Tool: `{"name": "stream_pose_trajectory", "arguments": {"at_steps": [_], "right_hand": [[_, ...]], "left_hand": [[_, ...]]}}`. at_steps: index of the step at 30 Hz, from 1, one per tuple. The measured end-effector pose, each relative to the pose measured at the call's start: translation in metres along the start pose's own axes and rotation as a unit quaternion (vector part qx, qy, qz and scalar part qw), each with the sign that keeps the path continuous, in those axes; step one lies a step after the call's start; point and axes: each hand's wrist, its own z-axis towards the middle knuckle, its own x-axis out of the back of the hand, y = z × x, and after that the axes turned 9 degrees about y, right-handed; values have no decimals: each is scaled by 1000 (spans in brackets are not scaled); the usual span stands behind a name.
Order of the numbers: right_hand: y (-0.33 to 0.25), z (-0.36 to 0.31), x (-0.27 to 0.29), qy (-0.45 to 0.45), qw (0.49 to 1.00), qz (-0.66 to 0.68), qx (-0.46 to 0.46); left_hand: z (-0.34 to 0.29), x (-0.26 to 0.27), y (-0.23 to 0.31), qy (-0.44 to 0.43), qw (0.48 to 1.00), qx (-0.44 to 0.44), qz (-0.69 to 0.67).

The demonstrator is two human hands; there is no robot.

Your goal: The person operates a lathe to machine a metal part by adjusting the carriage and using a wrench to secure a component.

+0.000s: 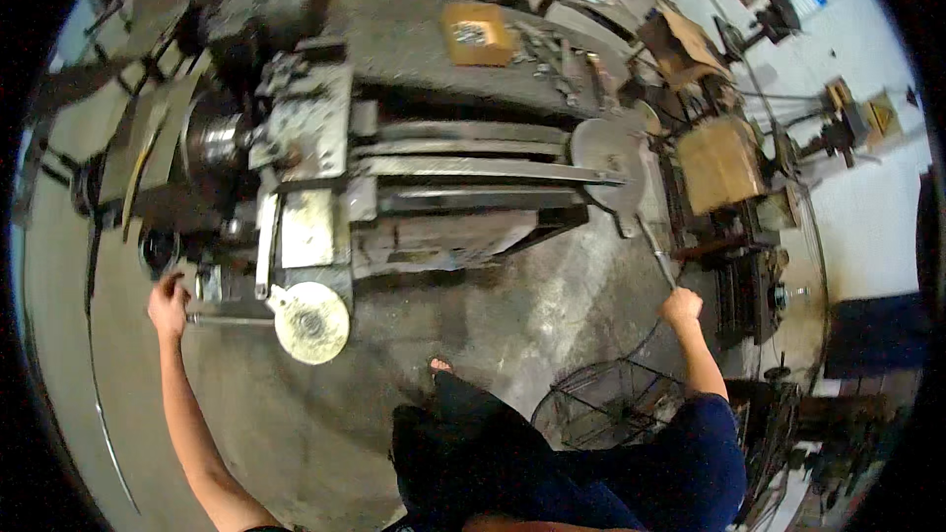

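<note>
Left hand [168, 307] is sitting by the outer end of the rod [232, 320], which is running to the pale disc [312, 323] on the machine's [473, 171] near side; fingers are curling, can't tell if they're clamping anything. I'd be seating that grip first, keeping clear of the chuck [210, 138]. Right hand [681, 307] is clamping its fingers on the lever [658, 251] slanting from the grey wheel [594, 145]; best be pressing evenly. Left contact is hiding, chuck is blurring into shadow, right palm is facing away.
</note>
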Motion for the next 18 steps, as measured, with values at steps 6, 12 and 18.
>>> {"name": "stream_pose_trajectory", "arguments": {"at_steps": [6, 12, 18], "right_hand": [[14, -3, 27, -28, 999, 33, 17], [7, 22, 20, -101, 983, 137, -71], [12, 35, 27, -112, 967, 185, -135]], "left_hand": [[2, -10, 6, 6, 996, 28, 90], [5, -13, 2, -9, 988, 56, 142], [-8, -20, 19, -28, 980, 68, 185]]}}
